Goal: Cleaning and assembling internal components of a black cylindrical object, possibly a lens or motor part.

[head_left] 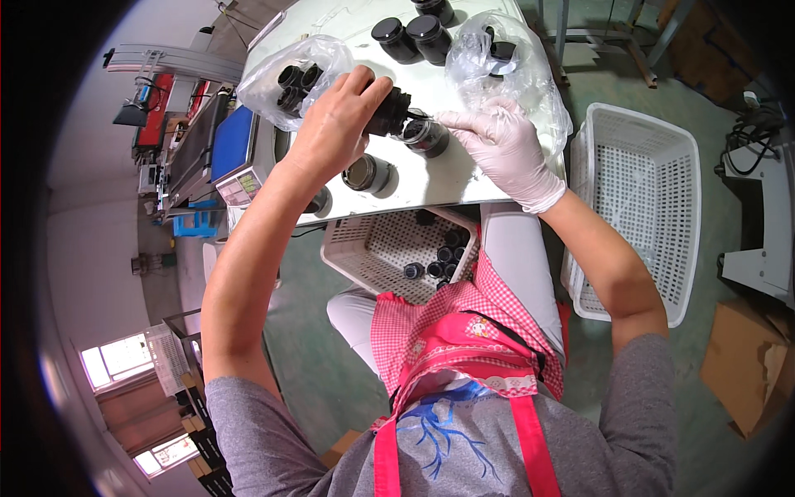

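My bare left hand [331, 124] is wrapped round a dark jar [387, 113], tipped sideways with its mouth toward the right. Just below that mouth, an open glass jar [427, 141] with dark contents stands on the white table [472, 184]. My right hand [509, 153], in a white glove, is closed at this jar's right side, its fingertips near the rim. Whatever it may pinch is too small to make out. Nearer to me stands another open jar [366, 174] with a dark inside, and part of one more jar [318, 200] shows by the table's edge.
Clear plastic bags [331, 58] with dark jars or lids lie at both sides of the tabletop. Several black lidded jars [428, 37] stand at the back. Below the edge, a white basket [356, 258] holds small dark pieces. Another white basket [687, 207] stands at right.
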Demonstrator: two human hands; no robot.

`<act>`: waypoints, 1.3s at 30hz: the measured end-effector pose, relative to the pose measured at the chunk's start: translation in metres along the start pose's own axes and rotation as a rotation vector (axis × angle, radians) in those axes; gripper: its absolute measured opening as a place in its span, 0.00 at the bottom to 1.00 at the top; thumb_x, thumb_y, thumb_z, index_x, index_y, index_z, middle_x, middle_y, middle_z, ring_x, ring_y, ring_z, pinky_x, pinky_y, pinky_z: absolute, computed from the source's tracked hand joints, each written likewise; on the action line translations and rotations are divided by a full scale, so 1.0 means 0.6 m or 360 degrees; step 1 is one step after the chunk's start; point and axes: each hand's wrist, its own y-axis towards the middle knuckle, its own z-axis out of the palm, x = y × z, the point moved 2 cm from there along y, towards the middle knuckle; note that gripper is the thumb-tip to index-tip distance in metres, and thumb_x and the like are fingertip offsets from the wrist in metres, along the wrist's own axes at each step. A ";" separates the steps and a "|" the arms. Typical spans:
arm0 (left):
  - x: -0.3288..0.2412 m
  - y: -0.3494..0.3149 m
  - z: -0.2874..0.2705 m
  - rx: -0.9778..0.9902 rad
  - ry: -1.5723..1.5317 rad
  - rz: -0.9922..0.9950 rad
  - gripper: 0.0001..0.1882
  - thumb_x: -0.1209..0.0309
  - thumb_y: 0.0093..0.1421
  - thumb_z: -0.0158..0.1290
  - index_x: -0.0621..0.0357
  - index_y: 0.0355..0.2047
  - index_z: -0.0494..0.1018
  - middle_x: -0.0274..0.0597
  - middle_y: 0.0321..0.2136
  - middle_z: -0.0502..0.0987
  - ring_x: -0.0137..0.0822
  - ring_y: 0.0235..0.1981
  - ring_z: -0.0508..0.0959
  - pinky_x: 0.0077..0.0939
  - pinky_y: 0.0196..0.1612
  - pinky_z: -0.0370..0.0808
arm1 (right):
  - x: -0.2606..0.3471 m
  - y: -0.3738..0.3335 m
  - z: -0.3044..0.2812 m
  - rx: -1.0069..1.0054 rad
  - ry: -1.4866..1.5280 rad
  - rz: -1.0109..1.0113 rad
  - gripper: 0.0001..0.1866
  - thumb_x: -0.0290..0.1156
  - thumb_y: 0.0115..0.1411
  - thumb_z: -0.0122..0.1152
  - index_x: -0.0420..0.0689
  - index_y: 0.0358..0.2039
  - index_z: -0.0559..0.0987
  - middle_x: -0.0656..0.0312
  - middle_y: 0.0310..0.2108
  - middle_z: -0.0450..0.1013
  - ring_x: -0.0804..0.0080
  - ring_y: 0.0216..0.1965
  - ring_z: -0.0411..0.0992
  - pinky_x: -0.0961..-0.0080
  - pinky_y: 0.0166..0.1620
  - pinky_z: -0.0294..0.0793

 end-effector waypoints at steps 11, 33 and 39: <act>-0.006 0.003 -0.006 0.0027 -0.0011 -0.0011 0.37 0.86 0.43 0.63 0.55 0.56 0.69 0.46 0.50 0.71 0.52 0.53 0.75 0.43 0.53 0.78 | -0.026 -0.013 0.036 0.0089 0.0061 -0.0003 0.12 0.25 0.58 0.71 0.52 0.43 0.89 0.63 0.32 0.84 0.61 0.31 0.75 0.68 0.50 0.74; 0.001 0.003 0.002 -0.0001 0.0030 0.0046 0.36 0.88 0.43 0.61 0.55 0.55 0.68 0.45 0.48 0.70 0.52 0.51 0.75 0.45 0.50 0.79 | -0.019 -0.018 0.031 0.0108 -0.0100 -0.0060 0.13 0.26 0.58 0.70 0.54 0.43 0.88 0.67 0.29 0.81 0.66 0.33 0.77 0.65 0.55 0.70; 0.002 0.004 -0.001 -0.0017 0.0028 0.0044 0.35 0.87 0.44 0.61 0.55 0.54 0.68 0.46 0.47 0.70 0.52 0.51 0.75 0.45 0.49 0.79 | -0.007 -0.023 0.001 0.0002 -0.0045 0.0040 0.13 0.25 0.58 0.70 0.54 0.44 0.88 0.66 0.30 0.83 0.68 0.32 0.77 0.66 0.58 0.69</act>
